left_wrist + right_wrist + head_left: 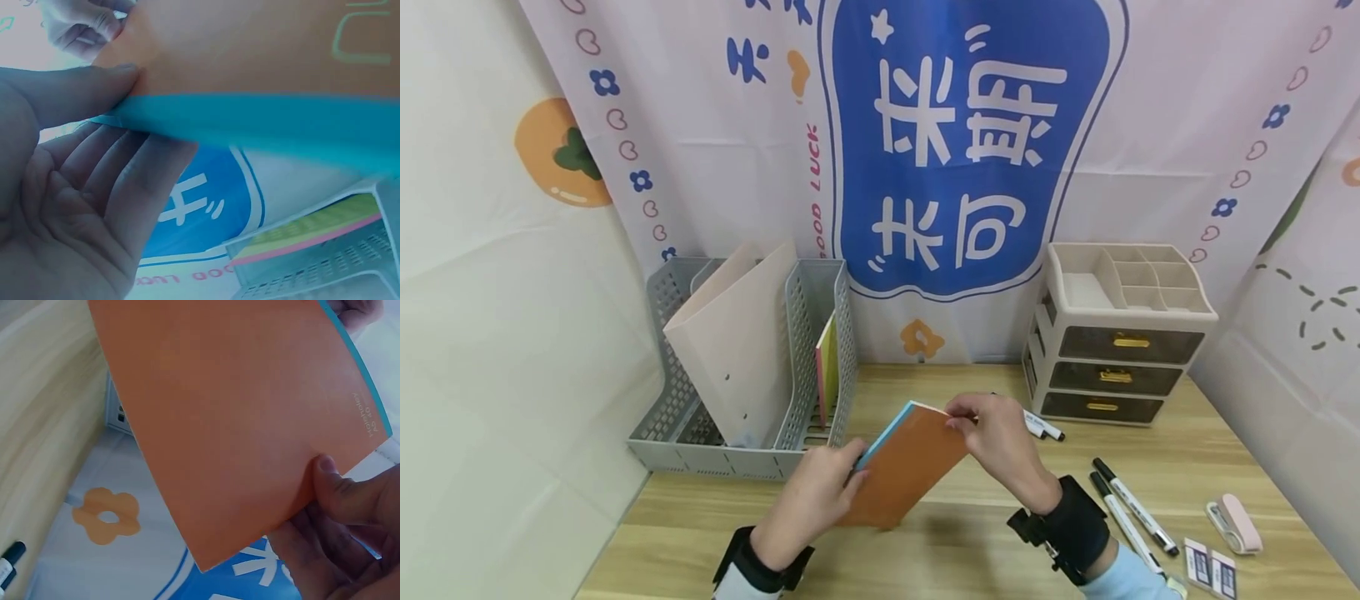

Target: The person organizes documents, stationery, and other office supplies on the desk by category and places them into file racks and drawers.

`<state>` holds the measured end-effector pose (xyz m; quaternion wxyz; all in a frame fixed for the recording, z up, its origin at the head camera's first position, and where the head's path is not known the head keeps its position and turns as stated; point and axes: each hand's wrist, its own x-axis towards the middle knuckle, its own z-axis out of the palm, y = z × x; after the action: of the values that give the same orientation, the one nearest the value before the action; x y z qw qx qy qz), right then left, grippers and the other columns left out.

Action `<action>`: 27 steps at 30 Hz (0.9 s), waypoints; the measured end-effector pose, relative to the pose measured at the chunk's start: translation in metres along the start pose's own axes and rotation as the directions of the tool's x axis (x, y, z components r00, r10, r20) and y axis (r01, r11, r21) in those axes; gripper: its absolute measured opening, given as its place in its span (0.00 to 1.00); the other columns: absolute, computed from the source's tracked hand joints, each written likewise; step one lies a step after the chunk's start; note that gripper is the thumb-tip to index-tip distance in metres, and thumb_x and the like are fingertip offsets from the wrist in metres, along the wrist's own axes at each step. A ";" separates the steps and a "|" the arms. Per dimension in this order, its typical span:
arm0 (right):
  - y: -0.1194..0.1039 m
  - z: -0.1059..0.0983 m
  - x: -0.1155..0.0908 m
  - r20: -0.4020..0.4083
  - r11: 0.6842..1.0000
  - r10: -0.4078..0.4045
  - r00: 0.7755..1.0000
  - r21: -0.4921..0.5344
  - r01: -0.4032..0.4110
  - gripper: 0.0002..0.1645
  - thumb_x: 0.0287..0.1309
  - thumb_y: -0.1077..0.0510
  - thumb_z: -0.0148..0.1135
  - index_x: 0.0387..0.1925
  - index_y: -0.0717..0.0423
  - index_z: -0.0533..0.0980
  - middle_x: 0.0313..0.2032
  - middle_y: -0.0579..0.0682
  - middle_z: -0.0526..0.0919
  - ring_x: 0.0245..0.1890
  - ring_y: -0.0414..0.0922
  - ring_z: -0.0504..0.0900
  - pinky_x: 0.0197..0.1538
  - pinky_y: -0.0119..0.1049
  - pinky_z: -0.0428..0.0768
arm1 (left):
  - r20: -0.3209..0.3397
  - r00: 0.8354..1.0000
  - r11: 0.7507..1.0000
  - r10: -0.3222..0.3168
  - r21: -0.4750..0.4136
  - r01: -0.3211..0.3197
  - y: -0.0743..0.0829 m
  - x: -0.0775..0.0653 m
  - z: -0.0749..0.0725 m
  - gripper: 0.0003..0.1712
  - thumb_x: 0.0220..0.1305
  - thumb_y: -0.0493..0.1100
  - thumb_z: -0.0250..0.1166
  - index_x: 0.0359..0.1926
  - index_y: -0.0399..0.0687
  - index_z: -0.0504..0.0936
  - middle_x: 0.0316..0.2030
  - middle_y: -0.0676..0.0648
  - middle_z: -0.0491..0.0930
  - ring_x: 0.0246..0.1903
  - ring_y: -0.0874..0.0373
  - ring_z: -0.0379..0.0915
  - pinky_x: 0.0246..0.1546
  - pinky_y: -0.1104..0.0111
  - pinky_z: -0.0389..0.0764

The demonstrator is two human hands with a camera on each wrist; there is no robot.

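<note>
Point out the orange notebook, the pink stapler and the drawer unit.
Orange notebook [913, 467]: head view, middle of its orange cover.
Pink stapler [1242, 525]: head view, its pink body.
Drawer unit [1093, 342]: head view, front of its top drawer.

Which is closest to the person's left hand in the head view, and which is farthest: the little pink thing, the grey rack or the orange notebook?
1. Orange notebook: nearest, right in the left hand.
2. Grey rack: just beyond that hand, toward the left.
3. Pink thing: farthest, way over on the right side.
</note>
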<state>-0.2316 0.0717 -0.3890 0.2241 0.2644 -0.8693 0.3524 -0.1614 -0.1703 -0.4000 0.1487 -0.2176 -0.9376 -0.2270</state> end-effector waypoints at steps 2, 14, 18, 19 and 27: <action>-0.004 -0.002 0.003 -0.015 1.000 -0.030 0.999 -0.003 0.030 0.10 0.48 0.70 0.74 0.27 0.52 0.85 0.25 0.46 0.87 0.25 0.37 0.83 0.30 0.27 0.79 | -0.002 1.000 1.000 -0.004 0.016 0.004 0.003 -0.001 -0.002 0.06 0.59 0.32 0.70 0.33 0.40 0.79 0.23 0.49 0.82 0.19 0.67 0.75 0.19 0.80 0.70; -0.021 -0.003 0.018 -0.113 0.974 -0.226 0.968 -0.015 0.225 0.10 0.46 0.72 0.74 0.29 0.56 0.85 0.28 0.49 0.89 0.29 0.42 0.88 0.34 0.34 0.84 | -0.156 0.987 0.998 -0.041 -0.043 0.035 0.009 -0.011 -0.005 0.08 0.56 0.28 0.70 0.27 0.42 0.81 0.23 0.48 0.84 0.21 0.65 0.80 0.21 0.83 0.73; -0.026 0.000 0.023 -0.144 0.968 -0.247 0.958 0.004 0.250 0.10 0.45 0.72 0.75 0.30 0.58 0.86 0.29 0.50 0.88 0.31 0.43 0.87 0.35 0.34 0.84 | -0.223 0.974 0.999 -0.046 -0.021 0.042 0.008 -0.015 -0.004 0.07 0.54 0.28 0.71 0.30 0.42 0.85 0.26 0.46 0.87 0.27 0.59 0.85 0.24 0.83 0.77; -0.028 0.000 0.024 -0.147 0.968 -0.248 0.957 0.008 0.252 0.10 0.45 0.72 0.75 0.31 0.58 0.86 0.29 0.50 0.88 0.31 0.43 0.87 0.36 0.34 0.84 | -0.237 0.971 0.999 -0.045 -0.015 0.043 0.008 -0.015 -0.004 0.06 0.54 0.28 0.71 0.31 0.41 0.86 0.26 0.45 0.87 0.27 0.59 0.86 0.24 0.83 0.77; -0.038 0.003 0.031 -0.166 0.965 -0.252 0.953 0.027 0.260 0.07 0.47 0.69 0.75 0.31 0.58 0.87 0.29 0.50 0.88 0.33 0.44 0.86 0.38 0.34 0.84 | -0.325 0.945 0.999 -0.023 0.016 0.030 0.006 -0.021 -0.003 0.10 0.49 0.26 0.74 0.31 0.42 0.87 0.26 0.46 0.88 0.26 0.61 0.86 0.23 0.82 0.78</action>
<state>-0.2322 0.0373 -0.3542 0.3308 0.3508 -0.7980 0.3614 -0.1395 -0.1744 -0.4030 0.3004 -0.1631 -0.9053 -0.2521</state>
